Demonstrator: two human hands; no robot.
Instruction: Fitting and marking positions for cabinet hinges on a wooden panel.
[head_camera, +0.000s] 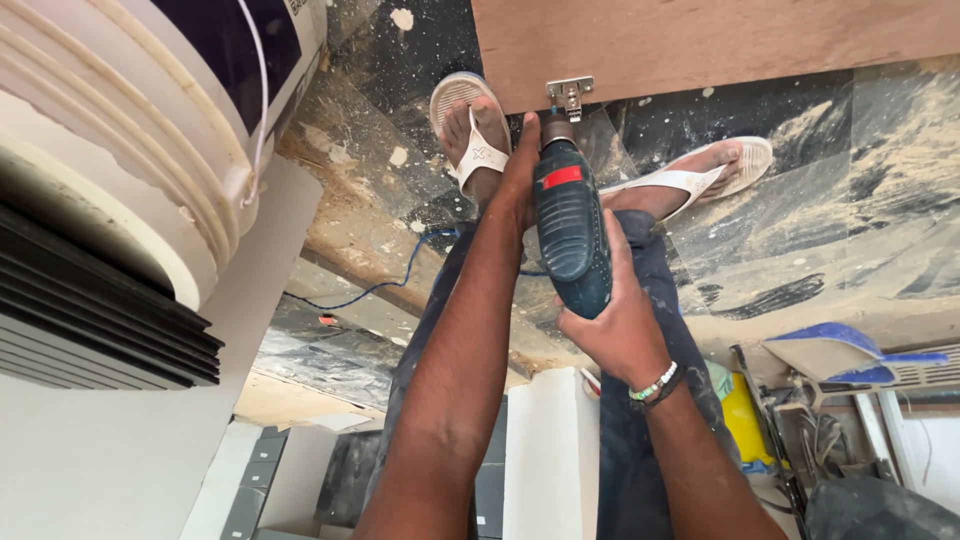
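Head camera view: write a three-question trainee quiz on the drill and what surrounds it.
1. True or false: the drill points at a metal hinge on the edge of the wooden panel.
2. Which hand grips the rear of the drill body? A) right hand B) left hand C) neither
3. Fill in: the large white plastic ____ sits at upper left of the view.

Key
1. True; the drill's nose meets the hinge.
2. A; the left hand lies alongside the front of the drill.
3. bucket
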